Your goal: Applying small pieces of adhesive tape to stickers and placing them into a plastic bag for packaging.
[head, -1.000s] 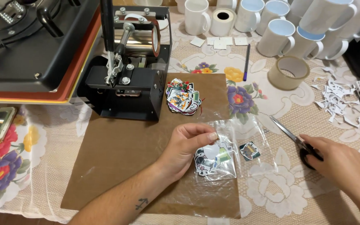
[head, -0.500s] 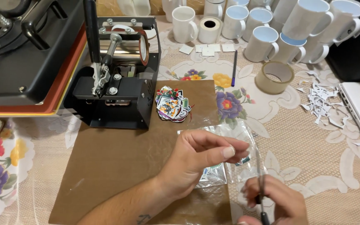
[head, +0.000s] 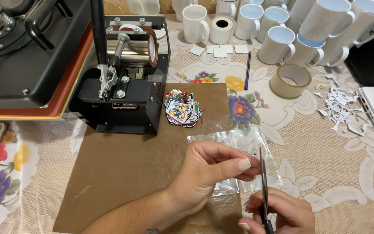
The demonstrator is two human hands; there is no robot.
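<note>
Over the brown sheet [head: 122, 173], left hand [head: 208, 171] pinching plastic film [head: 239, 143], right hand [head: 278, 212] gripping scissors [head: 263, 186].

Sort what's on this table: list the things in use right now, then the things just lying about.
In use:
left hand pinching a small piece
right hand holding scissors
clear plastic bag under the hands
brown sheet

Lying about:
pile of cut-outs
mug press
white mugs
tape roll
pen
paper scraps
</note>
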